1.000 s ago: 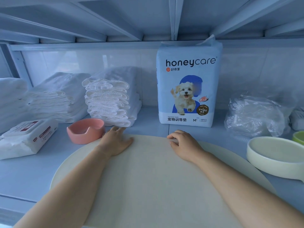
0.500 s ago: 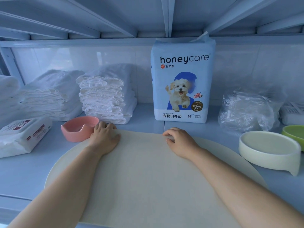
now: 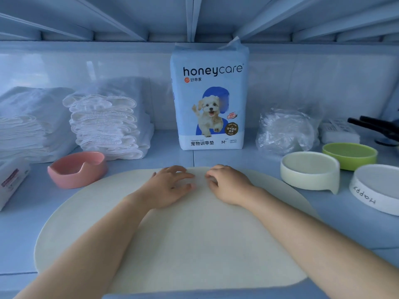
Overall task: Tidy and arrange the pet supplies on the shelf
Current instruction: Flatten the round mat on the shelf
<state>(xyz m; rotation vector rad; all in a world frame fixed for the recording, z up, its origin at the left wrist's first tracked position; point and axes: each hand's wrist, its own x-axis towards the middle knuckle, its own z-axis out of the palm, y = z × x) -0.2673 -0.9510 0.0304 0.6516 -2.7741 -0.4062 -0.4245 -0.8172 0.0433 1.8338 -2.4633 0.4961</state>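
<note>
Left hand (image 3: pixel 170 187) presses splayed fingers on the mat (image 3: pixel 183 244), right hand (image 3: pixel 226 185) curls at its far edge, grip unclear, probably squaring it up.

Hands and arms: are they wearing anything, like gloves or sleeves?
No. The left hand and right hand are bare: no gloves, rings or bracelets. The left arm and right arm show no sleeves or watch either.

Pale wall (image 3: pixel 323 83), metal ribs (image 3: pixel 195 18) overhead, black handles (image 3: pixel 375 126)
</note>
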